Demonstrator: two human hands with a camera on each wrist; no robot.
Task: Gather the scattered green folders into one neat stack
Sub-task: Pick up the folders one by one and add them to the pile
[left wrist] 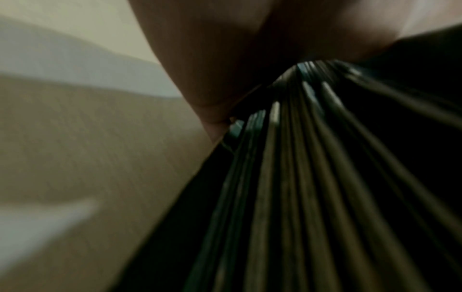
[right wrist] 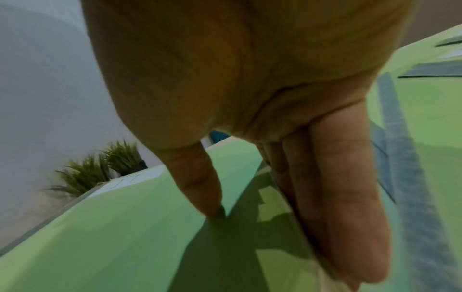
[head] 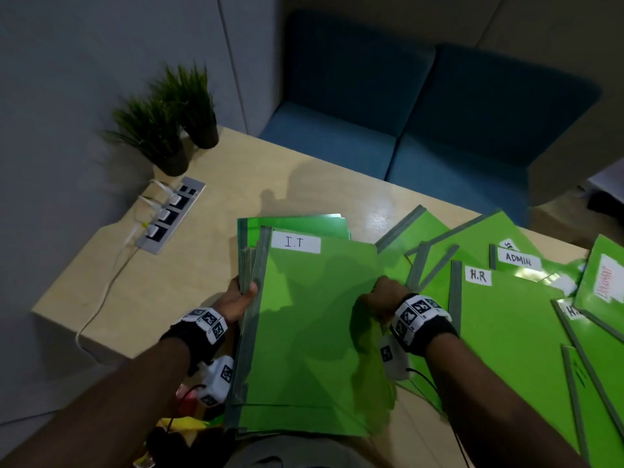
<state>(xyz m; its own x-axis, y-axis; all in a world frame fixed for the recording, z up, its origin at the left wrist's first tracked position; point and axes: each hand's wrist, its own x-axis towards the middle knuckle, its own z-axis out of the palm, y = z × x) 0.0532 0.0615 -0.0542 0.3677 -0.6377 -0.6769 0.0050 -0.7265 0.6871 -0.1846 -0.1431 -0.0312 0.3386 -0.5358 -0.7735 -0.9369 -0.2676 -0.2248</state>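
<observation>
A stack of green folders (head: pixel 314 332) with grey spines is lifted and tilted over the wooden table (head: pixel 169 292); its top folder carries a white "I.T" label (head: pixel 295 243). My left hand (head: pixel 242 294) grips the stack's spine side, thumb on top. In the left wrist view several folder spines (left wrist: pixel 300 177) fan out from under my palm. My right hand (head: pixel 383 297) pinches the stack's right edge: thumb (right wrist: pixel 200 187) on the top cover, fingers (right wrist: pixel 345 207) along and under the edge. Loose green folders lie overlapping at the right, among them "H.R" (head: pixel 506 332) and "ADMIN" (head: pixel 518 260).
Two potted grass plants (head: pixel 169 130) stand in the table's far left corner. A socket strip (head: pixel 172 214) with plugged white cables is set into the table beside them. A blue sofa (head: pixel 405 136) sits beyond the far edge. Colourful items (head: pixel 189 423) lie below my left forearm.
</observation>
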